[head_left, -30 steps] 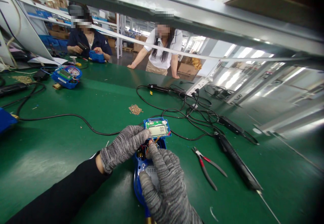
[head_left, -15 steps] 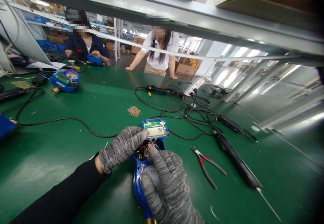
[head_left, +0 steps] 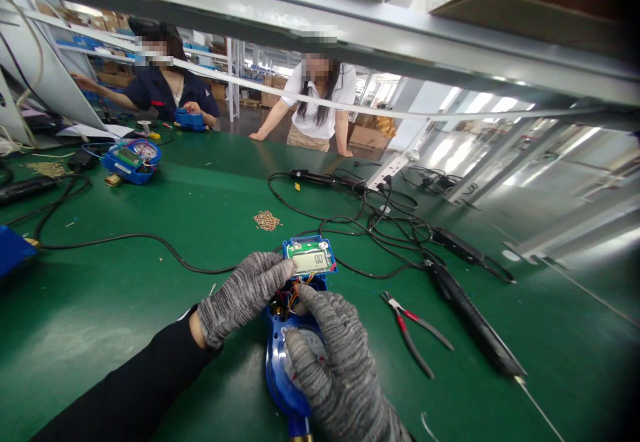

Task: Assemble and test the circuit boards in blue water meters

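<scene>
A blue water meter (head_left: 280, 369) lies in front of me, its upper compartment uncovered with a tangle of thin coloured wires (head_left: 287, 299) inside. My left hand (head_left: 245, 295), in a grey knitted glove, pinches the left edge of a display board (head_left: 309, 262) in a blue frame, tilted up above the compartment. Digits show on its screen. My right hand (head_left: 340, 355), gloved alike, lies over the meter's right side. Its index fingertip reaches into the wires while the thumb rests across the round dial, partly covering it.
Red-and-grey cutters (head_left: 413, 329) and a black electric screwdriver (head_left: 473, 319) lie to the right. Beyond the meter are a pile of small screws (head_left: 267, 221), tangled cables and a power strip (head_left: 387, 172). Another opened meter (head_left: 131, 161) sits far left. Two people are across the green table (head_left: 200, 192).
My right thumb and fingers have shifted slightly on the meter, baring more of the dial. The seated person across the table has stretched an arm out to the left.
</scene>
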`<state>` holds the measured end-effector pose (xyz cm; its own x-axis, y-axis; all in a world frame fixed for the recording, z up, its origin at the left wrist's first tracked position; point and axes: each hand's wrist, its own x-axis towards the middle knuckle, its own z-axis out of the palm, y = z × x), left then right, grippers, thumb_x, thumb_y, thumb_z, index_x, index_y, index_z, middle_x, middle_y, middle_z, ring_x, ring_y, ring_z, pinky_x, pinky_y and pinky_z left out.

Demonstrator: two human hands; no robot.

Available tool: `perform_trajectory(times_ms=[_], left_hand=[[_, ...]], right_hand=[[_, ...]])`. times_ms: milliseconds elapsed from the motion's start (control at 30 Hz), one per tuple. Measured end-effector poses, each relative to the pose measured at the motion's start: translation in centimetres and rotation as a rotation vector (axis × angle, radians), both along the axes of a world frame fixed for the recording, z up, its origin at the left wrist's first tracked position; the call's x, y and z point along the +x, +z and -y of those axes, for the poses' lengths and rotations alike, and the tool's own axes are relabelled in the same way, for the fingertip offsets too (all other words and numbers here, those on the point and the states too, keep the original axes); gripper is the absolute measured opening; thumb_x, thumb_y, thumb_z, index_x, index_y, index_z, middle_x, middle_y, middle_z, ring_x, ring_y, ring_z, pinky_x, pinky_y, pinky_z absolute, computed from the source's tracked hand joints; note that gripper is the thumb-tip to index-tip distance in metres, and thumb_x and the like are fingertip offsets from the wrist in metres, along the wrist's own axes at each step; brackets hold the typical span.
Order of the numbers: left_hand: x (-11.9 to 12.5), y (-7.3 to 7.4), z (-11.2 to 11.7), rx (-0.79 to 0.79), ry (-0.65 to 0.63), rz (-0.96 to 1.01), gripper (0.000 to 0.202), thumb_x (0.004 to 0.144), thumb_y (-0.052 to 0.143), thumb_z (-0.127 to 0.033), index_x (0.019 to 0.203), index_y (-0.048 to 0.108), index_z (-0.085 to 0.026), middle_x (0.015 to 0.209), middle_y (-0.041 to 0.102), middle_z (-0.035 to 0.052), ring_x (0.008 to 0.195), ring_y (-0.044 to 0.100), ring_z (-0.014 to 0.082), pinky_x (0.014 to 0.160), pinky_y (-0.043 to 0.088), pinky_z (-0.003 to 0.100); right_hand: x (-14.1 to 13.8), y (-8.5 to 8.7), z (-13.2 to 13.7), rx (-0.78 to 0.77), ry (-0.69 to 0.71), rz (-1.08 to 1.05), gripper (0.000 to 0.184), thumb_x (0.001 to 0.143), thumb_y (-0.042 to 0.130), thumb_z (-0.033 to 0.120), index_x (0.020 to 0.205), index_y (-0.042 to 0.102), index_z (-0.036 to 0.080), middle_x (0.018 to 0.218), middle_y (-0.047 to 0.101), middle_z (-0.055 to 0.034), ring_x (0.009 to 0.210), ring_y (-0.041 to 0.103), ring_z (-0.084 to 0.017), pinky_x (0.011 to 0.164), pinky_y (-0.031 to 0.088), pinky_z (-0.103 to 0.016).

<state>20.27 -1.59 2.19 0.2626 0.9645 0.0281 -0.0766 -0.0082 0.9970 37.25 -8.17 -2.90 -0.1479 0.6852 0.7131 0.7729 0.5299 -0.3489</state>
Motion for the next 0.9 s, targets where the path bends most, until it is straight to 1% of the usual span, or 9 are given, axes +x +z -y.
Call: perform_trajectory(times_ms=[100, 300, 533, 600, 700, 800, 900], left_hand=[[0.0, -0.12, -0.06, 0.008, 0.001, -0.007, 0.034, 0.079, 0.075, -0.05, 0.094, 0.074, -0.019, 0.104, 0.074, 0.0068, 0.101, 0.065, 0.022, 0.096, 0.051, 0.036], [0.26, 0.23, -0.17, 0.033, -0.076, 0.008, 0.039, 0.082, 0.071, -0.053, 0.096, 0.075, -0.017, 0.099, 0.075, 0.0076, 0.097, 0.067, 0.0221, 0.092, 0.053, 0.035], [0.33, 0.38, -0.13, 0.048, -0.046, -0.029, 0.036, 0.081, 0.072, -0.052, 0.092, 0.075, -0.017, 0.096, 0.075, 0.0067, 0.095, 0.067, 0.0222, 0.091, 0.053, 0.035], [0.3, 0.24, -0.2, 0.053, -0.039, -0.04, 0.036, 0.08, 0.072, -0.052, 0.09, 0.075, -0.018, 0.096, 0.075, 0.0068, 0.096, 0.067, 0.0223, 0.092, 0.053, 0.035], [0.2, 0.04, -0.3, 0.046, -0.018, -0.052, 0.038, 0.08, 0.073, -0.053, 0.092, 0.075, -0.018, 0.099, 0.074, 0.0074, 0.099, 0.066, 0.0229, 0.094, 0.052, 0.037], [0.17, 0.07, -0.31, 0.048, -0.017, -0.036, 0.04, 0.079, 0.073, -0.055, 0.094, 0.075, -0.018, 0.103, 0.074, 0.0081, 0.102, 0.066, 0.0235, 0.097, 0.051, 0.038], [0.26, 0.38, -0.19, 0.04, -0.061, 0.006, 0.041, 0.079, 0.073, -0.056, 0.095, 0.076, -0.018, 0.104, 0.075, 0.0083, 0.102, 0.066, 0.0236, 0.097, 0.051, 0.038]], right_hand=[[0.14, 0.13, -0.06, -0.027, 0.021, -0.007, 0.043, 0.092, 0.054, 0.029, 0.133, 0.053, 0.016, 0.121, 0.067, -0.0161, 0.111, 0.063, -0.032, 0.087, 0.057, -0.058], [-0.17, 0.07, 0.02, -0.063, 0.037, -0.042, 0.045, 0.09, 0.057, 0.032, 0.132, 0.054, 0.019, 0.121, 0.067, -0.0163, 0.111, 0.065, -0.035, 0.086, 0.058, -0.062], [-0.23, 0.71, 0.08, -0.053, 0.071, -0.053, 0.046, 0.09, 0.057, 0.033, 0.134, 0.052, 0.021, 0.12, 0.069, -0.014, 0.108, 0.067, -0.033, 0.086, 0.06, -0.059], [-0.32, 0.81, 0.01, -0.03, 0.063, -0.012, 0.046, 0.09, 0.056, 0.033, 0.134, 0.052, 0.02, 0.121, 0.069, -0.0148, 0.109, 0.066, -0.035, 0.087, 0.058, -0.062], [-0.44, 0.69, -0.21, 0.021, 0.028, 0.091, 0.046, 0.089, 0.055, 0.029, 0.133, 0.053, 0.014, 0.119, 0.069, -0.0184, 0.108, 0.065, -0.037, 0.087, 0.054, -0.066], [-0.33, 0.45, -0.43, 0.046, -0.001, 0.149, 0.047, 0.087, 0.058, 0.027, 0.131, 0.055, 0.01, 0.116, 0.07, -0.0201, 0.106, 0.065, -0.038, 0.087, 0.052, -0.066], [0.02, 0.49, -0.56, 0.032, 0.011, 0.149, 0.045, 0.087, 0.058, 0.025, 0.13, 0.056, 0.011, 0.115, 0.07, -0.0186, 0.104, 0.064, -0.036, 0.087, 0.052, -0.064]])
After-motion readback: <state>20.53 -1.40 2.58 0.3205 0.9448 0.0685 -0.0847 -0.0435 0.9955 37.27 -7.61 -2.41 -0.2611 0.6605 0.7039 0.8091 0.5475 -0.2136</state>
